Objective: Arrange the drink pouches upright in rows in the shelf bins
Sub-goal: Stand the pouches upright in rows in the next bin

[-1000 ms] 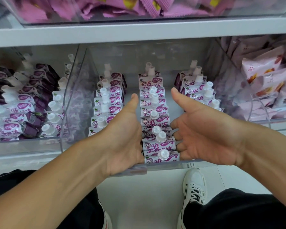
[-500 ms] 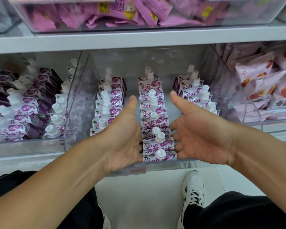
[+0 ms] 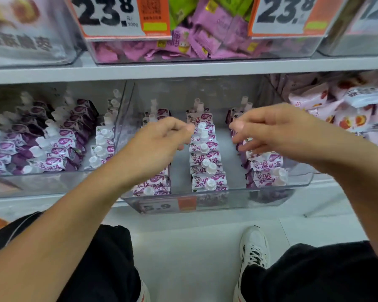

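A clear shelf bin [image 3: 238, 201] holds purple-and-white drink pouches with white caps in three upright rows: a left row [image 3: 155, 184], a middle row [image 3: 207, 168] and a right row [image 3: 266, 171]. My left hand [image 3: 159, 140] hovers palm-down over the left row, fingers loosely curled and holding nothing I can see. My right hand [image 3: 273, 129] hangs over the right row, its blurred fingertips reaching down at the pouch tops. The neighbouring left bin [image 3: 42, 182] holds several of the same pouches [image 3: 52, 149] lying jumbled.
A grey shelf edge [image 3: 183, 68] runs just above the bins. Over it stand clear bins of pink sachets [image 3: 196, 46] with price cards [image 3: 109, 16]. Pale pink snack bags [image 3: 347, 110] fill the bin to the right. My white shoe [image 3: 253, 247] stands on the floor below.
Both hands left the sides of the middle row, rose and turned palm-down, spreading over the left and right rows. The camera view tilted upward, showing the upper shelf.
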`<state>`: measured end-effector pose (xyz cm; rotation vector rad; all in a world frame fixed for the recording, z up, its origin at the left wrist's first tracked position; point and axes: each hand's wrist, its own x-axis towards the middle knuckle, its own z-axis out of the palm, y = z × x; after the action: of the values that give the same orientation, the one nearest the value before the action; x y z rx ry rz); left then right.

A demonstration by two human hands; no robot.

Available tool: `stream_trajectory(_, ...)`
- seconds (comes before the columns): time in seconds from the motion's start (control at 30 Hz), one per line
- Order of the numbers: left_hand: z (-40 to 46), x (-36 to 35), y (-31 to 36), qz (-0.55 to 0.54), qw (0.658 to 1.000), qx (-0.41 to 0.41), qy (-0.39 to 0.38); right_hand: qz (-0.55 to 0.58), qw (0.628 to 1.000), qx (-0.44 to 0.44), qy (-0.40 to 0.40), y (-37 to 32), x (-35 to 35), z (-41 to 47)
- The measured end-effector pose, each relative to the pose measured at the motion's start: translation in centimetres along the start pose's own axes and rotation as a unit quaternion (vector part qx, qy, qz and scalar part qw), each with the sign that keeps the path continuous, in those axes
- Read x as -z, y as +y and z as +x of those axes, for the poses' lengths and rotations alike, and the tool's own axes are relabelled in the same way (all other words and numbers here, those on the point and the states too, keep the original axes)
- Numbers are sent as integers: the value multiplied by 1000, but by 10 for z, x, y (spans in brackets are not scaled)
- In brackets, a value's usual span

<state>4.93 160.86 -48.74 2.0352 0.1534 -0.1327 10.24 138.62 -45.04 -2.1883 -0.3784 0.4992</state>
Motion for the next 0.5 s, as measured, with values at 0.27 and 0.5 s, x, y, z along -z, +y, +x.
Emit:
stream_trajectory(0.27,-47,-19,-39,415,891,-181,-29,-449,890,81,10,42,-61,-41)
stream_trajectory(0.5,-46,-30,-46,437,882,-172,36,-483,865,101,88,54,-55,-37)
